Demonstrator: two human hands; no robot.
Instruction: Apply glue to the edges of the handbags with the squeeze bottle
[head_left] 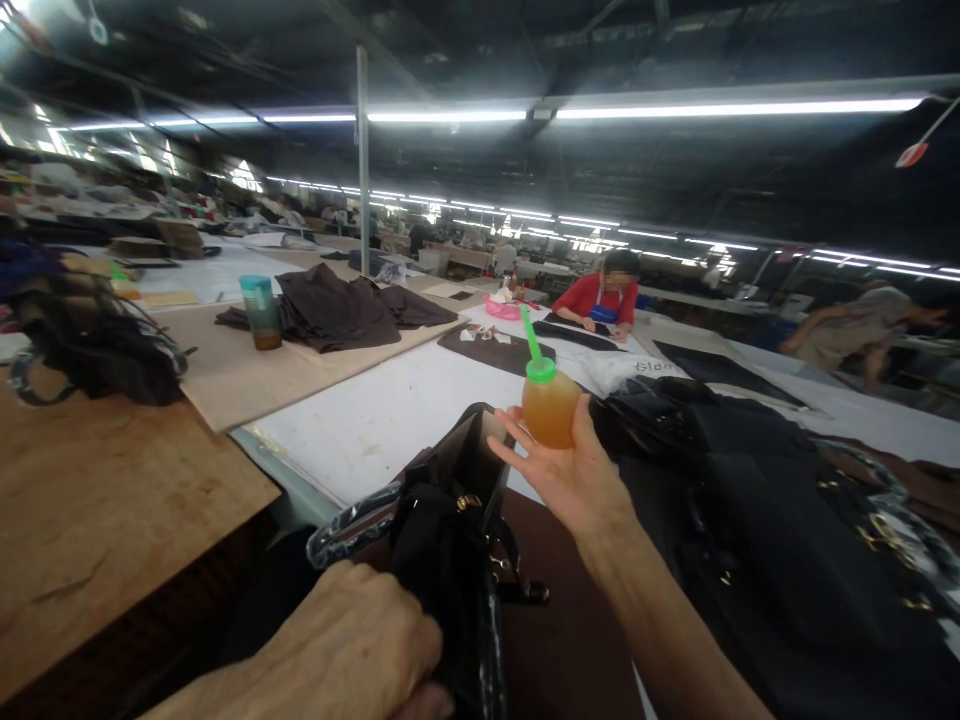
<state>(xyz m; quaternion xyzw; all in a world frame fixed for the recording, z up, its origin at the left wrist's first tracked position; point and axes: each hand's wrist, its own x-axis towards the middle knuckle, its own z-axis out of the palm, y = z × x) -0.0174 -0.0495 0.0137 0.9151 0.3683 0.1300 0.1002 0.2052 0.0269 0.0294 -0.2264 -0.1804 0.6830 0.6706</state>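
My right hand (574, 480) holds up a squeeze bottle (551, 410) of amber liquid with a green cap and a long green nozzle, nearly upright. Its thumb and fingers cradle the bottle's round lower part. In front of me is a black handbag (442, 540) with gold-coloured fittings and plastic-wrapped handles, its top gaping. My left hand (367, 630) is closed at the bag's near side, gripping it; the fingertips are hidden under the knuckles. Beneath the bag lies a dark brown sheet (562, 620).
More black bags (727, 500) are piled on the right. Dark brown fabric (337, 305) and a teal-lidded bottle (260, 312) lie on a beige board ahead left. A wooden table (112, 520) stands left. Across the white table, a person in red (604, 290) leans over dark pieces.
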